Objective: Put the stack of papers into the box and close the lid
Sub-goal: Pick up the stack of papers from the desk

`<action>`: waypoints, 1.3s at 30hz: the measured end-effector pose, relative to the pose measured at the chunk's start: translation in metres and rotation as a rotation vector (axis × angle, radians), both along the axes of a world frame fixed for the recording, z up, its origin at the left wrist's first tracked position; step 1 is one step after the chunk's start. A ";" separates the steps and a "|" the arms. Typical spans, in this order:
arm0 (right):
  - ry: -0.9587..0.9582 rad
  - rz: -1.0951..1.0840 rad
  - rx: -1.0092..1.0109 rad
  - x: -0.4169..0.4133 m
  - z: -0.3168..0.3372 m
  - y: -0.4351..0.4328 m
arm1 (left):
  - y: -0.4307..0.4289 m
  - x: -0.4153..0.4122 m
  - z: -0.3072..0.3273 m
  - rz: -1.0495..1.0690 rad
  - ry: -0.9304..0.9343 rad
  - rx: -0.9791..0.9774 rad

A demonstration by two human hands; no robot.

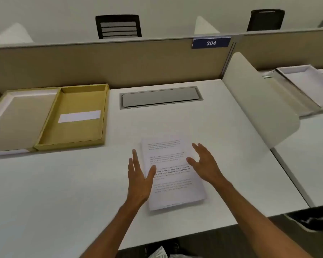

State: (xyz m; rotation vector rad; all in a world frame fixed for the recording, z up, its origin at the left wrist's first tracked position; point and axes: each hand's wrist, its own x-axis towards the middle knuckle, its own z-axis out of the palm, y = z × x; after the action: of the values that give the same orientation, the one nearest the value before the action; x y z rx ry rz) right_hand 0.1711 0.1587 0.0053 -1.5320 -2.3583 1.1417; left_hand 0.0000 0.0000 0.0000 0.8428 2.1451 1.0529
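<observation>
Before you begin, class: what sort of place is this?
Probably a shared office or study room: a numbered sign "304" on a desk partition, a desk cable hatch, and office chairs beyond.

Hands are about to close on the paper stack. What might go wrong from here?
The stack of papers looks loose, so sheets may fan or slip if the left hand and right hand squeeze unevenly. It must then travel left to the open box; its raised rim could catch a sagging edge.

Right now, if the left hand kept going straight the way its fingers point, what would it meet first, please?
Probably nothing soon: the left hand points away along the bare white table, beside the stack of papers. The grey cable hatch lies farther on, though depth is unclear.
</observation>
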 end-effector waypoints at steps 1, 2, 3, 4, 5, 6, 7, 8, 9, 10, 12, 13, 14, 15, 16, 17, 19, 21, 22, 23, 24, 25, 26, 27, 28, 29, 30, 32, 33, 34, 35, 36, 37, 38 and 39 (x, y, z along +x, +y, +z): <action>-0.023 -0.050 -0.049 -0.001 -0.006 -0.001 | 0.000 0.001 -0.005 0.060 -0.070 -0.023; -0.057 -0.098 -0.098 -0.001 -0.009 -0.001 | 0.002 0.000 -0.011 0.115 -0.125 -0.080; -0.092 -0.138 -0.148 -0.001 -0.016 -0.003 | 0.002 0.003 -0.016 0.158 -0.185 -0.134; -0.123 -0.171 -0.204 0.000 -0.019 -0.006 | 0.002 0.005 -0.021 0.198 -0.249 -0.173; -0.139 -0.202 -0.232 0.000 -0.025 -0.006 | 0.003 0.007 -0.025 0.239 -0.283 -0.195; -0.152 -0.224 -0.253 0.000 -0.027 -0.008 | 0.004 0.010 -0.026 0.277 -0.295 -0.215; -0.148 -0.238 -0.258 -0.001 -0.029 -0.007 | 0.007 0.012 -0.027 0.317 -0.296 -0.222; -0.152 -0.256 -0.269 -0.002 -0.028 -0.005 | 0.010 0.013 -0.025 0.349 -0.300 -0.237; -0.152 -0.275 -0.280 -0.002 -0.029 -0.003 | 0.013 0.015 -0.025 0.375 -0.314 -0.252; -0.155 -0.300 -0.300 -0.003 -0.028 -0.001 | 0.016 0.018 -0.024 0.394 -0.338 -0.271; -0.123 -0.357 -0.361 -0.003 -0.030 0.005 | 0.022 0.019 -0.023 0.429 -0.400 -0.302; -0.094 -0.387 -0.398 -0.003 -0.034 0.009 | 0.025 0.017 -0.023 0.453 -0.433 -0.310; -0.069 -0.418 -0.435 -0.003 -0.036 0.013 | 0.028 0.013 -0.026 0.487 -0.468 -0.321; -0.042 -0.452 -0.469 -0.003 -0.041 0.017 | 0.031 0.009 -0.031 0.524 -0.502 -0.327; -0.016 -0.488 -0.509 -0.004 -0.043 0.020 | 0.033 0.001 -0.046 0.551 -0.535 -0.331; 0.004 -0.510 -0.552 -0.004 -0.047 0.025 | 0.035 -0.003 -0.052 0.572 -0.562 -0.333; 0.030 -0.522 -0.634 -0.004 -0.051 0.032 | 0.037 -0.008 -0.041 0.589 -0.626 -0.335; 0.055 -0.520 -0.682 -0.003 -0.051 0.037 | 0.040 -0.010 -0.027 0.589 -0.704 -0.317; 0.056 -0.518 -0.697 -0.003 -0.050 0.039 | 0.040 -0.011 -0.026 0.589 -0.736 -0.312; 0.058 -0.516 -0.713 -0.003 -0.051 0.041 | 0.041 -0.013 -0.027 0.584 -0.754 -0.315; 0.053 -0.511 -0.726 -0.003 -0.052 0.041 | 0.042 -0.015 -0.029 0.572 -0.764 -0.323; 0.043 -0.502 -0.726 -0.003 -0.053 0.042 | 0.044 -0.017 -0.037 0.573 -0.755 -0.319; 0.026 -0.491 -0.713 -0.004 -0.053 0.042 | 0.045 -0.019 -0.053 0.578 -0.728 -0.330; 0.003 -0.479 -0.689 -0.005 -0.055 0.042 | 0.047 -0.018 -0.051 0.582 -0.701 -0.345; -0.014 -0.465 -0.665 -0.006 -0.055 0.042 | 0.049 -0.016 -0.044 0.580 -0.686 -0.345; -0.017 -0.454 -0.645 -0.006 -0.055 0.042 | 0.051 -0.012 -0.032 0.575 -0.672 -0.331; -0.011 -0.448 -0.633 -0.006 -0.055 0.042 | 0.053 -0.009 -0.022 0.573 -0.663 -0.314; 0.006 -0.453 -0.649 -0.006 -0.053 0.043 | 0.054 -0.007 -0.016 0.577 -0.661 -0.285; 0.016 -0.458 -0.674 -0.006 -0.052 0.044 | 0.053 -0.007 -0.016 0.570 -0.660 -0.278; 0.030 -0.458 -0.697 -0.005 -0.051 0.045 | 0.053 -0.008 -0.017 0.560 -0.663 -0.269; 0.044 -0.458 -0.712 -0.005 -0.050 0.045 | 0.052 -0.010 -0.020 0.548 -0.667 -0.263; 0.057 -0.451 -0.718 -0.004 -0.050 0.047 | 0.053 -0.011 -0.024 0.531 -0.671 -0.263; 0.070 -0.440 -0.724 -0.004 -0.048 0.048 | 0.053 -0.013 -0.027 0.513 -0.674 -0.262; 0.083 -0.419 -0.734 -0.003 -0.047 0.048 | 0.053 -0.014 -0.029 0.500 -0.678 -0.255; 0.097 -0.395 -0.743 -0.003 -0.046 0.049 | 0.053 -0.014 -0.029 0.489 -0.681 -0.242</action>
State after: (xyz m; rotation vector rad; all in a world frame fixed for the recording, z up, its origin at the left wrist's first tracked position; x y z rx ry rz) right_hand 0.1685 0.2082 -0.0411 -1.9465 -1.5090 2.0285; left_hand -0.0143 0.0528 -0.0290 -0.1696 1.8416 1.0733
